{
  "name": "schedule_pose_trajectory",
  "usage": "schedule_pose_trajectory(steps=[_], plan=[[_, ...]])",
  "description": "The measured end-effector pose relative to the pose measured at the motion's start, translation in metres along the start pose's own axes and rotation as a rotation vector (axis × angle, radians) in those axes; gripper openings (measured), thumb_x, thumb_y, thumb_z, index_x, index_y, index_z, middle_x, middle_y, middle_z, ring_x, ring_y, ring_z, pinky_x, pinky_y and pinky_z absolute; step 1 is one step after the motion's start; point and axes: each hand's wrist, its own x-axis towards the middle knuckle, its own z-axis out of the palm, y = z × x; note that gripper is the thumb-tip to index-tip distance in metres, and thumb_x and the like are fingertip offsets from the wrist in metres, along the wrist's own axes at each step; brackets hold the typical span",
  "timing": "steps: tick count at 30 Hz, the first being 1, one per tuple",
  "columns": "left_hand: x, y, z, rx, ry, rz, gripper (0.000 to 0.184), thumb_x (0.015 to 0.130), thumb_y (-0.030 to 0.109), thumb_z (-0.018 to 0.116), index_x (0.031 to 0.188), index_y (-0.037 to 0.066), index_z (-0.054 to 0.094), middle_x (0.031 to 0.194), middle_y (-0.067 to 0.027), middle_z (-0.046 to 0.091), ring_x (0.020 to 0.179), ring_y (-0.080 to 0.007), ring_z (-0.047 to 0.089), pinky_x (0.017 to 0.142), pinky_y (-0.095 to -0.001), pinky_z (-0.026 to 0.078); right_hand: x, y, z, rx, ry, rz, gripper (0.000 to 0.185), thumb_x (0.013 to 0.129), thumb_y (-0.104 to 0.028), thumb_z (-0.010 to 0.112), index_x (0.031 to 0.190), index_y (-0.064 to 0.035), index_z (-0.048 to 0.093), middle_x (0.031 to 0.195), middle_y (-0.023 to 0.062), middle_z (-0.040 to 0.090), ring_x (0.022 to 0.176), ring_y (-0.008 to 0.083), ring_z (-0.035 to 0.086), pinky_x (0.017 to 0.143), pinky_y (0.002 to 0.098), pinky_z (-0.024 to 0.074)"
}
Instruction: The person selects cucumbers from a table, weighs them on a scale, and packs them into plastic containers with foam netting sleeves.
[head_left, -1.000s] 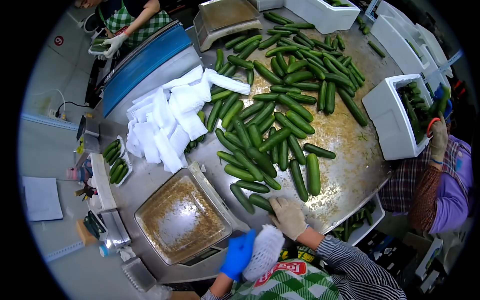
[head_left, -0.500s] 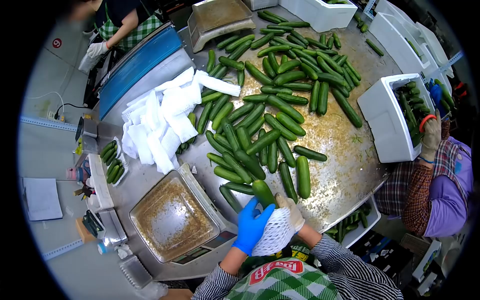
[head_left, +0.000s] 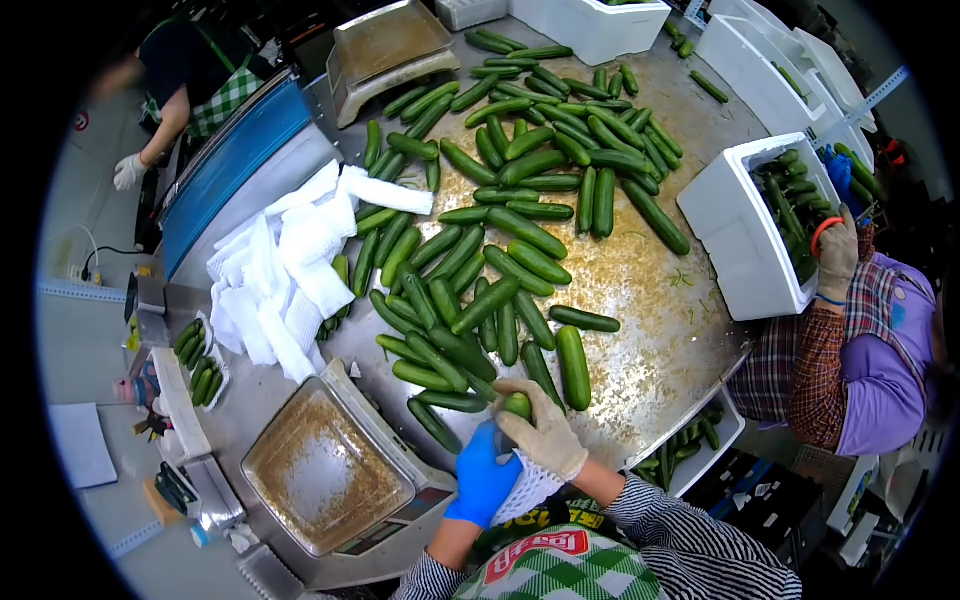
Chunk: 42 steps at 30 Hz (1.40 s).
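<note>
A cucumber stands up between my hands at the near edge of the table, partly covered by a white foam net sleeve. My left hand, in a blue glove, is closed around the netted part. My right hand, in a pale glove, wraps round the cucumber near its top. Just beyond my hands lies a spread of loose cucumbers, with one lighter cucumber to the right. More white net sleeves are heaped to the left of the cucumbers.
A scale stands close on my left, another scale at the back. On the right, a co-worker's gloved hand holds an orange-handled tool at a white foam box of cucumbers. Another person stands at far left.
My right hand has moved from the side of the net up onto the cucumber's top. The cucumber now shows less. The camera view has shifted, and the far-left person's gloved hand has moved.
</note>
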Motion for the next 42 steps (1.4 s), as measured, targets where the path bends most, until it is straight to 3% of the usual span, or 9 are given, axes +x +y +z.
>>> schedule_pose_trajectory(steps=[8,15,21,27,30,32,38,39,42], plan=[[0.012,-0.039,0.005,-0.028,0.105,-0.429,0.039,0.081,0.028,0.078,0.104,-0.001,0.065,0.092,-0.0171,0.071,0.081,-0.0281,0.071,0.072,-0.0385,0.054,0.073,0.010,-0.043,-0.788,0.499,-0.336,0.034,0.089,-0.014,0.061,0.120,0.0001,0.058,0.106,0.0190,0.066,0.098,0.0341,0.064,0.091,0.0406,0.0491],[0.012,-0.040,0.010,0.187,0.110,-0.402,0.043,0.080,0.035,0.078,0.101,0.000,0.064,0.094,-0.0198,0.070,0.084,-0.0335,0.069,0.074,-0.0400,0.054,0.154,-0.008,-0.042,-1.242,-0.141,-0.582,0.051,0.078,-0.024,0.074,0.122,-0.0063,0.057,0.113,0.0125,0.064,0.107,0.0301,0.058,0.095,0.0444,0.0412],[0.008,-0.007,-0.018,0.239,0.252,-0.096,0.041,0.083,0.025,0.077,0.112,0.000,0.061,0.104,-0.0177,0.068,0.086,-0.0314,0.068,0.077,-0.0381,0.054,0.143,-0.003,-0.042,-0.549,0.018,-0.235,0.058,0.086,-0.017,0.067,0.135,0.0023,0.044,0.120,0.0179,0.061,0.112,0.0284,0.058,0.100,0.0387,0.0411],[0.078,0.035,-0.018,-0.460,0.128,-0.194,0.042,0.090,0.015,0.068,0.126,-0.002,0.055,0.111,-0.0126,0.067,0.094,-0.0188,0.064,0.083,-0.0321,0.051,0.106,-0.018,-0.025,0.281,-0.169,0.019,0.057,0.093,-0.024,0.063,0.134,0.0068,0.039,0.122,0.0184,0.060,0.114,0.0207,0.057,0.101,0.0337,0.0442],[0.093,0.026,-0.018,-0.597,-0.109,-0.264,0.040,0.096,0.015,0.061,0.130,-0.003,0.052,0.116,-0.0098,0.063,0.102,-0.0150,0.058,0.091,-0.0300,0.047,0.099,-0.010,-0.014,0.370,-0.139,0.025,0.065,0.088,-0.039,0.070,0.129,0.0031,0.043,0.116,0.0154,0.061,0.108,0.0204,0.057,0.098,0.0343,0.0443],[0.092,0.029,-0.022,-0.605,-0.295,-0.258,0.039,0.098,0.015,0.058,0.131,-0.003,0.052,0.121,-0.0074,0.061,0.107,-0.0129,0.055,0.094,-0.0288,0.045,0.104,-0.018,-0.016,0.337,-0.108,-0.049,0.064,0.084,-0.029,0.072,0.129,0.0045,0.044,0.101,0.0130,0.064,0.094,0.0208,0.060,0.086,0.0340,0.0488],[0.092,0.051,-0.015,-0.258,-0.131,-0.167,0.041,0.094,0.019,0.064,0.126,-0.004,0.053,0.103,-0.0123,0.069,0.092,-0.0162,0.063,0.083,-0.0318,0.050,0.129,-0.052,-0.024,0.397,0.015,0.058,0.056,0.087,-0.033,0.058,0.122,0.0094,0.051,0.073,0.0102,0.061,0.073,0.0182,0.061,0.067,0.0316,0.0508],[0.095,0.058,-0.019,-0.111,-0.090,-0.202,0.042,0.092,0.019,0.066,0.124,-0.004,0.053,0.099,-0.0136,0.070,0.088,-0.0176,0.065,0.079,-0.0324,0.051,0.132,-0.053,-0.025,0.603,0.039,0.128,0.068,0.084,-0.028,0.065,0.137,0.0071,0.040,0.088,0.0127,0.063,0.080,0.0196,0.062,0.073,0.0329,0.0535],[0.099,0.034,-0.018,0.004,0.020,-0.127,0.047,0.086,0.022,0.073,0.120,-0.004,0.054,0.088,-0.0188,0.071,0.077,-0.0251,0.070,0.068,-0.0355,0.053,0.110,-0.062,-0.005,0.086,0.077,-0.014,0.092,0.078,-0.022,0.073,0.149,0.0031,0.021,0.109,0.0157,0.059,0.092,0.0211,0.062,0.081,0.0340,0.0546]])
